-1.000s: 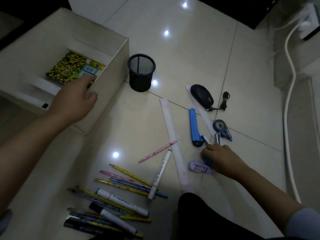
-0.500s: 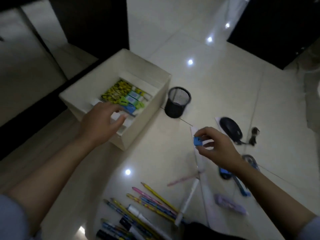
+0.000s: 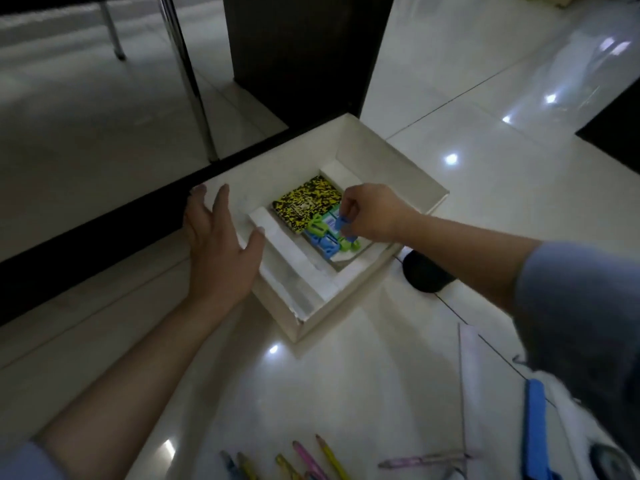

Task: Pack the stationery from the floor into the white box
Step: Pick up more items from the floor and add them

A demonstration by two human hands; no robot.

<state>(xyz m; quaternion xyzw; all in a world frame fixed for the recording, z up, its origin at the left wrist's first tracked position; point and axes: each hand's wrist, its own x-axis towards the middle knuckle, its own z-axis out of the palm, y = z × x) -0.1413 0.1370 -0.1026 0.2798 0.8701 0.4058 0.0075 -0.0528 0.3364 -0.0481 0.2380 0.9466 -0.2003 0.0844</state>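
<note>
While the left hand (image 3: 221, 251) rested with spread fingers on the white box (image 3: 398, 168) | right hand (image 3: 370, 213) pinched a small blue clip (image 3: 341, 224) inside it.

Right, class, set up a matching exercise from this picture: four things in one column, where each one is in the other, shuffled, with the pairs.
1. left hand
2. small blue clip
3. yellow-and-black notebook
4. pencils

A. lying on the floor tiles
B. lying flat inside the white box
C. pinched by the right hand over the box
D. resting open on the box's near-left wall

Pairs: 1-D, 2-C, 3-B, 4-A
</note>
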